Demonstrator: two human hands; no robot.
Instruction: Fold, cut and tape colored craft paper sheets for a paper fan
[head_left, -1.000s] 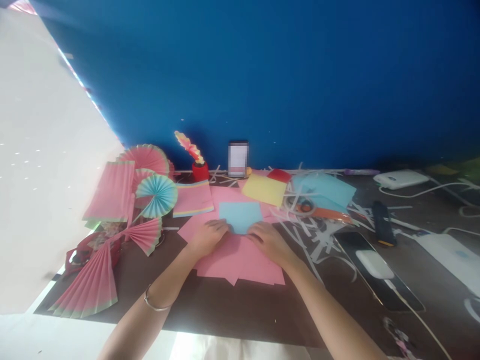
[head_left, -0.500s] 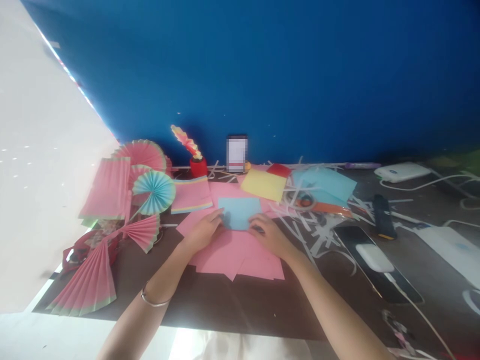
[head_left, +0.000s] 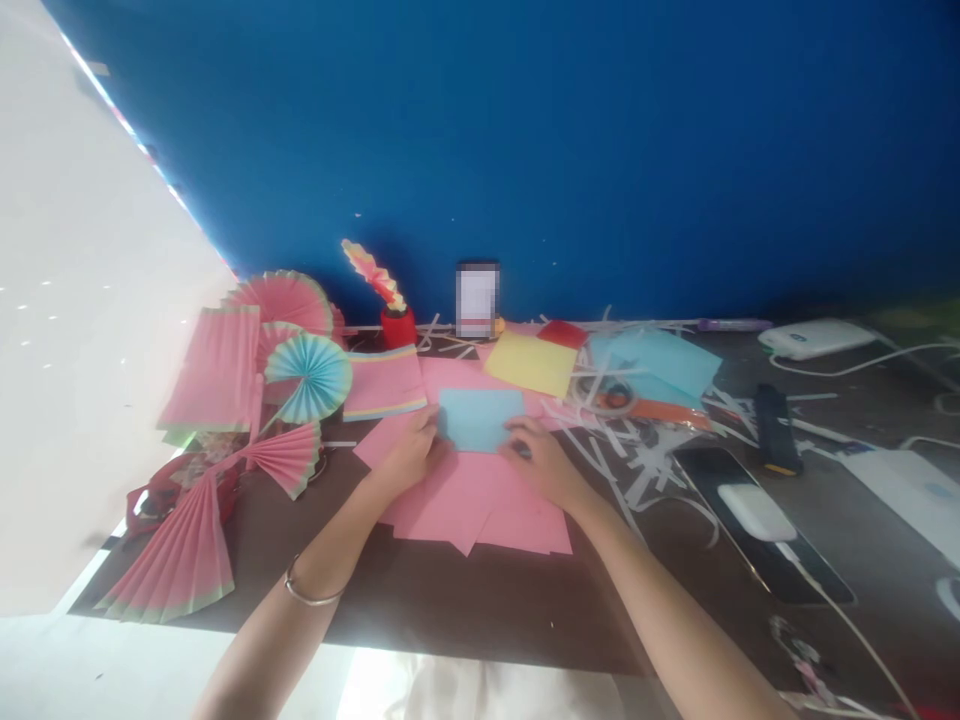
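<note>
A small light-blue sheet of paper (head_left: 482,420) lies over several pink sheets (head_left: 463,510) in the middle of the dark table. My left hand (head_left: 412,452) grips its left edge, with the fingertips closed at that side. At the opposite edge, my right hand (head_left: 541,458) pinches the lower right corner between curled fingers. Both thumbs are partly hidden. Just behind the blue sheet are a yellow sheet (head_left: 531,364) and a pink sheet with striped edges (head_left: 385,384).
Pleated pink paper fans (head_left: 184,560) and a blue paper rosette (head_left: 309,378) crowd the left. Paper strips (head_left: 651,455), a tape roll (head_left: 611,396) and blue sheets (head_left: 660,362) lie right. Nearer are a phone (head_left: 810,575) and cables. A red pot (head_left: 398,328) stands against the blue wall.
My left fingers have shifted slightly outward to the left edge of the blue sheet, showing more of it. The right hand stays at the right edge. The camera view has shifted slightly.
</note>
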